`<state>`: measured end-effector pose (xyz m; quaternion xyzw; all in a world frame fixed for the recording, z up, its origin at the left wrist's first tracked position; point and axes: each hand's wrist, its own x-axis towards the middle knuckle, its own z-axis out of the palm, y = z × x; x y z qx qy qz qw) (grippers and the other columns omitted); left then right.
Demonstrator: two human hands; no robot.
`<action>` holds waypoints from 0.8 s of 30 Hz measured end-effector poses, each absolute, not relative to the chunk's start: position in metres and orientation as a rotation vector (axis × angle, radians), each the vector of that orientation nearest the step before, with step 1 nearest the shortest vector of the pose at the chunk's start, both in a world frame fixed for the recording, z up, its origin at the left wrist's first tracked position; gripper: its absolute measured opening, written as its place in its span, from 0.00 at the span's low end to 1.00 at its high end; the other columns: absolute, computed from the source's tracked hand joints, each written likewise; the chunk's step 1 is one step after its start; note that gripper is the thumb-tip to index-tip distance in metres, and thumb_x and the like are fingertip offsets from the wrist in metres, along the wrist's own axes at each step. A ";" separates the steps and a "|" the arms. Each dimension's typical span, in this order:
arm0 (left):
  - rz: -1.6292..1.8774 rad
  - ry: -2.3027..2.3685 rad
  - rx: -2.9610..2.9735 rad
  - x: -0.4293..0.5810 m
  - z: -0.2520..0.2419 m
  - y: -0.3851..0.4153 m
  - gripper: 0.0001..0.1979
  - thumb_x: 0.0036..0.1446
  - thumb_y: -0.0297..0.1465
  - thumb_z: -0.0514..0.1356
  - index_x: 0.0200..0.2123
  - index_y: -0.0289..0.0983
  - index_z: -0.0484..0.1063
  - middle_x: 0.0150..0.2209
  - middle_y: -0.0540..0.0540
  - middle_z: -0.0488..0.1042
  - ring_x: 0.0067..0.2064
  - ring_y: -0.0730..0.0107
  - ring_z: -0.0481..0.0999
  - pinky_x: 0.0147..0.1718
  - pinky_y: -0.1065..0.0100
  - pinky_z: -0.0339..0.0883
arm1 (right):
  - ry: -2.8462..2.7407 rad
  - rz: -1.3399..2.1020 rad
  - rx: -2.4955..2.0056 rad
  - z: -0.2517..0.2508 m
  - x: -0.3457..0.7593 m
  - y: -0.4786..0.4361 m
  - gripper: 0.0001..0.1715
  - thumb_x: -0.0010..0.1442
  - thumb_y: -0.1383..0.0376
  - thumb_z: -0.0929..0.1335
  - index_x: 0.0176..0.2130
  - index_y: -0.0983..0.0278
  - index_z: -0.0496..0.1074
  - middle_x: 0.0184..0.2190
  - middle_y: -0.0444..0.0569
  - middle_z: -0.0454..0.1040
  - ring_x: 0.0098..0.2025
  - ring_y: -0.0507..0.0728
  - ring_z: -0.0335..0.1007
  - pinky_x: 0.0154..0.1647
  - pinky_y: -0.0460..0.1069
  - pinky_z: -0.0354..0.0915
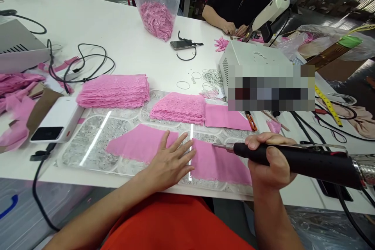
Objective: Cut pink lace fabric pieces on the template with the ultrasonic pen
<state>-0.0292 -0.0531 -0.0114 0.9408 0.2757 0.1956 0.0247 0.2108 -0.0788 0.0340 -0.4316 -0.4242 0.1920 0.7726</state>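
Left hand (171, 164) is laid flat, fingers spread wide and gripping nothing, palm pressed on a pink lace strip (137, 144). The strip is stretched lengthwise along the near half of the clear patterned plate (88, 144), from left of the plate's centre to its right end. Right hand (271, 166) is closed tight around a black-handled tool (295, 160), held level over the plate's right end; the thin metal tip (219, 146) is pointed left, just above or on the strip, contact not to be told. A cord is seen trailing off the tool's rear, right of the plate. A tall stack of pink lace (114, 90) is set at the plate's far left edge, a lower stack (178, 107) on its far middle, a flat pink piece (225, 118) at its far right. A white power bank (57, 119) is lain just left of the plate. Orange-handled snips (251, 122) are noted beside the plate's far right corner. Well beyond the plate, a white box unit (252, 60), a phone (181, 44) and a clear bag of pink pieces (156, 8) are stood; another person's hands (234, 29) are rested farther still.
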 end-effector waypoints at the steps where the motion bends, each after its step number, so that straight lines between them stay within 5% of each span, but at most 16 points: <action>1: 0.615 0.863 2.906 -0.029 -0.012 -0.053 0.17 0.70 0.41 0.49 0.52 0.40 0.72 0.59 0.47 0.71 0.67 0.56 0.59 0.68 0.46 0.23 | -0.925 0.412 -0.945 0.034 0.211 -0.079 0.04 0.47 0.67 0.68 0.28 0.63 0.68 0.26 0.43 0.69 0.21 0.51 0.65 0.24 0.52 0.66; 24: 0.776 0.816 2.923 -0.030 -0.016 -0.054 0.19 0.70 0.41 0.47 0.49 0.38 0.73 0.55 0.45 0.74 0.64 0.52 0.63 0.67 0.43 0.21 | -0.995 0.457 -0.868 0.034 0.188 -0.068 0.05 0.49 0.69 0.67 0.31 0.64 0.69 0.29 0.43 0.71 0.22 0.50 0.68 0.26 0.51 0.67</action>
